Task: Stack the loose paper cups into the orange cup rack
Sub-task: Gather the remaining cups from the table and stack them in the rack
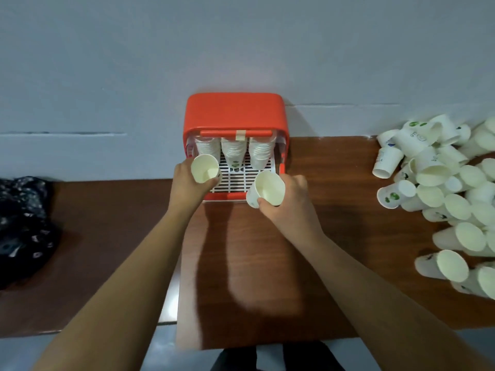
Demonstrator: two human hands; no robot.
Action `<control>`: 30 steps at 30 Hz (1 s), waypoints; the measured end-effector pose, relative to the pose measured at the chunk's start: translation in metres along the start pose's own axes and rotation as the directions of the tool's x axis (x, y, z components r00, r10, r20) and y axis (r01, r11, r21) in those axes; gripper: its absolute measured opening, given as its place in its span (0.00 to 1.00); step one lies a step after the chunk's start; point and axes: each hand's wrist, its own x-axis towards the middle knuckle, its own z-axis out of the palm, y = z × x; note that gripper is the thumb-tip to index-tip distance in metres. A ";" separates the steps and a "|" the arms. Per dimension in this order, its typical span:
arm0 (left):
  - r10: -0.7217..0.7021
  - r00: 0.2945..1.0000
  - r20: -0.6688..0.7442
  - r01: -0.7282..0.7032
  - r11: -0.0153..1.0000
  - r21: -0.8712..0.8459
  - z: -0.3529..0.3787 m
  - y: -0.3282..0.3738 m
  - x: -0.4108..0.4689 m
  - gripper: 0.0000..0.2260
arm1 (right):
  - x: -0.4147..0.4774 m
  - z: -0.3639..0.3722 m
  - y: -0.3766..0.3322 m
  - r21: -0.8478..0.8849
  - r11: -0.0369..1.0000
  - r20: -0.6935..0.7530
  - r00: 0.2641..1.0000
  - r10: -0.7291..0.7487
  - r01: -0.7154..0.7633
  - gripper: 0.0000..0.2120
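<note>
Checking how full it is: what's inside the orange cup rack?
Three stacks of nested cups side by side, above a white slatted tray. The orange top covers their far ends.

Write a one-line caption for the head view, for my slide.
Left hand holds one cup, right hand a second cup, at the orange cup rack; loose cups lie heaped on the table.
</note>
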 end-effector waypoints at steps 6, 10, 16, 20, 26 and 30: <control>0.025 0.996 0.086 -0.043 0.977 0.208 0.024 -0.019 0.017 0.43 | 0.019 0.006 0.004 -0.040 0.998 0.027 0.999 0.039 -0.037 0.29; -0.033 0.994 0.103 -0.010 0.921 0.389 0.031 -0.025 0.019 0.36 | 0.030 0.015 0.006 -0.043 0.999 0.059 0.998 0.035 -0.032 0.29; -0.007 0.984 0.177 -0.056 0.935 0.351 0.028 -0.042 0.028 0.43 | 0.055 0.035 -0.015 0.035 0.999 0.118 0.993 -0.001 -0.003 0.32; 0.028 0.997 0.075 -0.039 0.987 0.156 0.003 -0.041 0.022 0.23 | 0.075 0.056 -0.040 0.109 0.993 0.151 0.986 -0.065 0.049 0.31; -0.084 0.996 0.028 0.089 0.969 -0.230 -0.014 -0.037 0.019 0.09 | 0.092 0.097 -0.048 -0.008 0.982 0.258 0.949 -0.182 0.190 0.31; -0.042 0.987 0.155 0.087 0.952 -0.293 -0.006 -0.043 0.024 0.16 | 0.095 0.119 -0.035 -0.119 0.960 0.380 0.905 -0.191 0.253 0.30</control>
